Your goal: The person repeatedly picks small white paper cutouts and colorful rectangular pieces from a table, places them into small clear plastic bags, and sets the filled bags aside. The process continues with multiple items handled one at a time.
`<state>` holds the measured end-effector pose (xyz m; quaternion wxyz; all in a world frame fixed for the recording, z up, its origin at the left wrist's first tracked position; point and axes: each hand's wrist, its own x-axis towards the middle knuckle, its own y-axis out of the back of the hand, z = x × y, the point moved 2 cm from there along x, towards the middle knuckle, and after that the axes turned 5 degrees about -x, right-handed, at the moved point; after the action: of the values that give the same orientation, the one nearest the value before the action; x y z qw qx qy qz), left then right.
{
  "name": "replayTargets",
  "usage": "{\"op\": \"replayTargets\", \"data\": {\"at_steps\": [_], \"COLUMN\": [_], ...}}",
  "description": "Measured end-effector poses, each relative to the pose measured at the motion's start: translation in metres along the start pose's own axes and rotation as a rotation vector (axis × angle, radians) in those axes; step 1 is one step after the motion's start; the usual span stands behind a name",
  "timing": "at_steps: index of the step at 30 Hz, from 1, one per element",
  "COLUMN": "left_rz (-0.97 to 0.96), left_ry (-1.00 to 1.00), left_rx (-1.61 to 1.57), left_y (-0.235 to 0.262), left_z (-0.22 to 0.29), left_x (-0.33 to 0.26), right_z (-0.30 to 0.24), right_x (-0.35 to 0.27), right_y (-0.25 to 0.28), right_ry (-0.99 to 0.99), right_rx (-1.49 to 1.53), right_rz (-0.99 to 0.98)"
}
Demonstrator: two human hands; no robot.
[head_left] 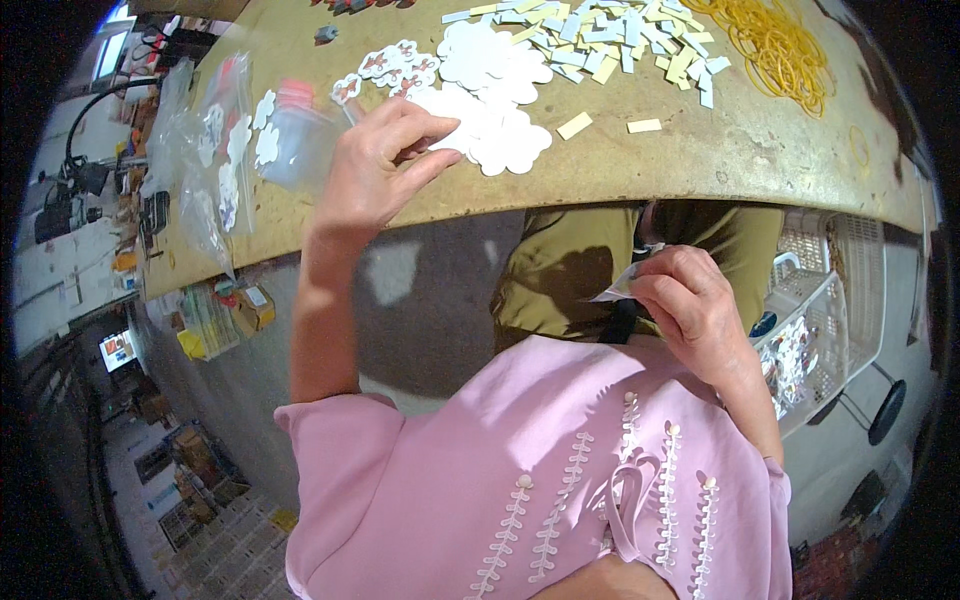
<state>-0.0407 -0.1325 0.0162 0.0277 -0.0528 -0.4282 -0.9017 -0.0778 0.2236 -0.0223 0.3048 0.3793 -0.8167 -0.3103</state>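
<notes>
Worn tan worktable (760, 150) above grey floor (420, 310).

Small craft/packing workshop, not a home. Worn, stained workbench (620, 170) carries batch stock: white flower-shaped cutouts (490, 110) right at the left hand (375, 170), paper strips (610, 40) and yellow rubber bands (780, 45) beyond it, clear zip bags (215, 150) to its left. White plastic basket (825, 300) just right of the right hand (690, 310).

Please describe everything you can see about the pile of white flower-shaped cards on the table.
The white flower-shaped cards are flat cut-outs with scalloped, cloud-like edges; they look like thin card or foam. They lie overlapping in a loose pile on the worn yellowish table. The left hand rests its fingertips on the pile's near edge. Printed cut-outs adjoin it on the left, paper strips lie behind.
</notes>
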Motion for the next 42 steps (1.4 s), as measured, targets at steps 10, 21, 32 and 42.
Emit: {"op": "replayTargets", "data": {"at_steps": [10, 21, 32, 42], "left_rz": [0.073, 0.152, 0.211, 0.574], "left_ry": [-0.066, -0.001, -0.029, -0.039], "left_rx": [0.026, 0.040, 0.013, 0.094], "left_y": [-0.004, -0.010, -0.013, -0.016], "left_z": [0.000, 0.008, 0.008, 0.012], "left_x": [-0.003, -0.006, -0.009, -0.030], "right_z": [0.003, 0.005, 0.003, -0.003], "right_x": [0.000, -0.003, -0.001, 0.000], "right_y": [-0.005, -0.006, -0.006, 0.000], "right_ry": [-0.008, -0.014, -0.009, 0.038], "right_rx": [0.011, 0.011, -0.011, -0.163], "right_rz": [-0.016, 0.000, 0.021, 0.158]}}
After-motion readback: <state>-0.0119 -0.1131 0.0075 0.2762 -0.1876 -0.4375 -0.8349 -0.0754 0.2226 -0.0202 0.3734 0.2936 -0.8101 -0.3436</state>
